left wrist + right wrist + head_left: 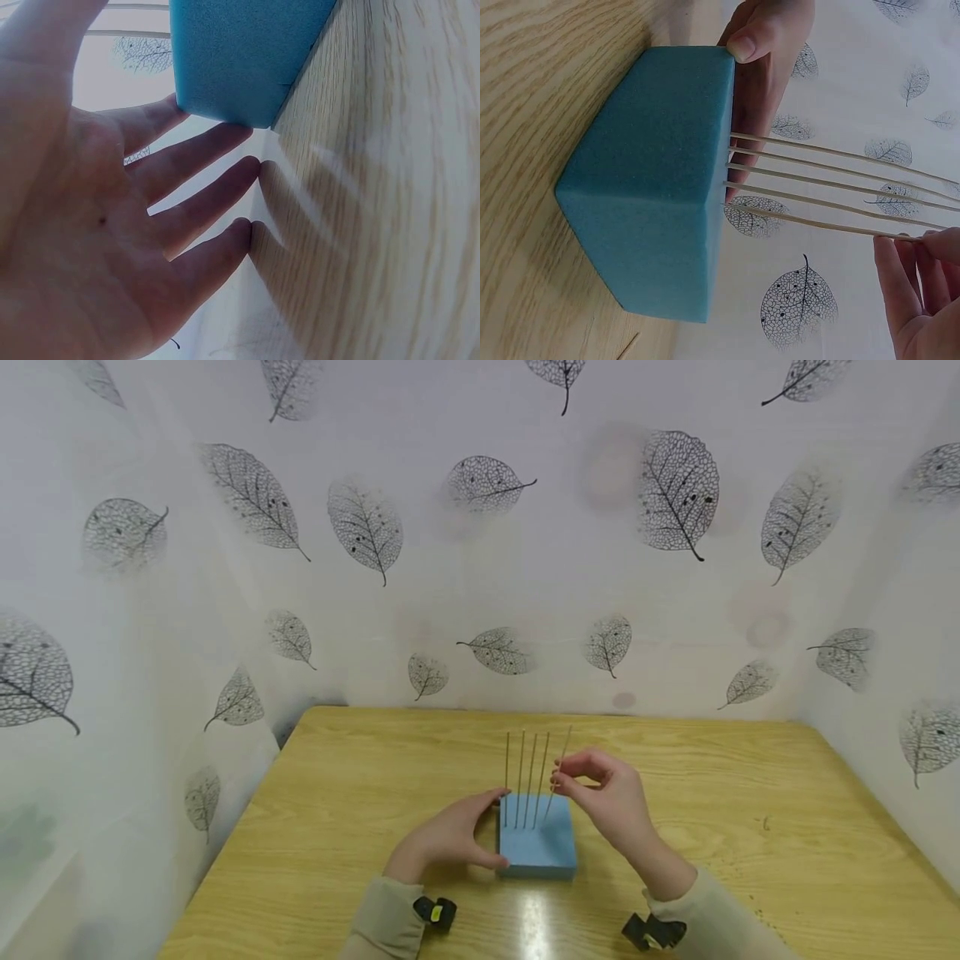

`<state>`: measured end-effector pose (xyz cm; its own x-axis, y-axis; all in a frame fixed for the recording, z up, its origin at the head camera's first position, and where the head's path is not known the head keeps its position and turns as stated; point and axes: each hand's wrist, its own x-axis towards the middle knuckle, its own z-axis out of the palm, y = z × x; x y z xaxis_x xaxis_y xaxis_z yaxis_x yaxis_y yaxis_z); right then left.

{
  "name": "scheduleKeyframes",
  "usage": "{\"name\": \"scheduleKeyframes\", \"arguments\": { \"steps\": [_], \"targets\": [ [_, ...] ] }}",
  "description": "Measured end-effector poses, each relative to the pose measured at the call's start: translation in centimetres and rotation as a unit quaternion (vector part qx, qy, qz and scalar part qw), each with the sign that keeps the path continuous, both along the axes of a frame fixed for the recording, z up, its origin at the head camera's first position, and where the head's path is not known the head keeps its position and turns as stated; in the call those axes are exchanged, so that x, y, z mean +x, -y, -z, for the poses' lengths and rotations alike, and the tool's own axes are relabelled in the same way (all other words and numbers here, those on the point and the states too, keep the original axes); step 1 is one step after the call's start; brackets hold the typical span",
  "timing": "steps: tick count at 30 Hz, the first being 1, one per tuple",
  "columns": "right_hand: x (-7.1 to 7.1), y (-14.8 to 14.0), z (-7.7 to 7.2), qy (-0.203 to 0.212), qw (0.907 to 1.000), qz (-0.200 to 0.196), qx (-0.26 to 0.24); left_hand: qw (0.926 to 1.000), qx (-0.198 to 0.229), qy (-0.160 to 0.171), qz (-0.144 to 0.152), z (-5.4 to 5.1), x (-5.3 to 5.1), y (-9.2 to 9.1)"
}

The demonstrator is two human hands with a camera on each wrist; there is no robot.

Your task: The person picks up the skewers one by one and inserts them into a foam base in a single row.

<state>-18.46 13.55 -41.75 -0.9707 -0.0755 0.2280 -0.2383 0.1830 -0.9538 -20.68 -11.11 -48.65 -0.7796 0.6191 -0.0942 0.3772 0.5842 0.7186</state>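
"Saw the square blue foam block (540, 850) where?"

"Found it on the yellow wood-grain table (337, 793), near five o'clock in the head view."

"Noticed what at the block's nine o'clock?"

"Noticed the left hand (448, 837), holding the block's side between thumb and fingers."

"And at two o'clock?"

"Observed the right hand (617, 797), pinching a thin pale wooden stick (817, 223), tilted beside four similar sticks (530, 779), standing in a row in the block."
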Motion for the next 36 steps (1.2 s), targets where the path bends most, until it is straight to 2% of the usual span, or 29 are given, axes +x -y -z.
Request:
{"name": "scheduleKeyframes", "arguments": {
  "steps": [12, 19, 26, 36],
  "targets": [
    [0.08, 0.34, 0.37, -0.029, 0.9980, 0.011, 0.054, 1.0000, -0.002, -0.006, -0.001, 0.07, 0.01, -0.09],
    [-0.12, 0.45, 0.69, -0.023, 0.9970, 0.028, 0.068, 1.0000, 0.001, -0.006, -0.004, 0.14, -0.02, -0.06],
    [0.07, 0.74, 0.82, -0.050, 0.9937, 0.035, 0.094, 0.9999, -0.004, -0.007, -0.008, 0.23, -0.11, -0.05],
    [-0.11, 0.93, 0.69, -0.034, 0.9929, 0.042, 0.106, 1.0000, -0.003, -0.001, -0.009, 0.29, -0.08, -0.08]
  ]
}}
